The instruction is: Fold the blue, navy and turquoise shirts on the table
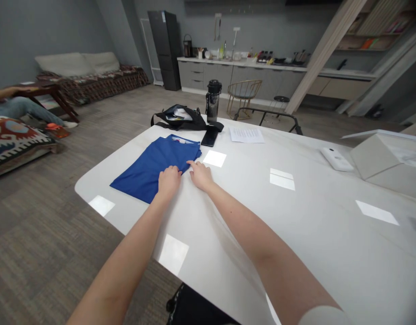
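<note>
A folded blue shirt (145,164) lies flat on the white table (242,216), its neckline with a small label at the far side. My left hand (169,180) rests on the shirt's near right edge, fingers curled over the fabric and closed on it. Just to the right, my right hand (200,175) touches the same edge with its index finger stretched out and the thumb apart from it. The other fingers of that hand are partly hidden.
Beyond the shirt are a black bag (181,118), a dark bottle (213,101), a phone (210,136) and a printed sheet (247,135). A white device (335,159) and a white box (380,158) stand right. A person's leg (28,110) shows far left.
</note>
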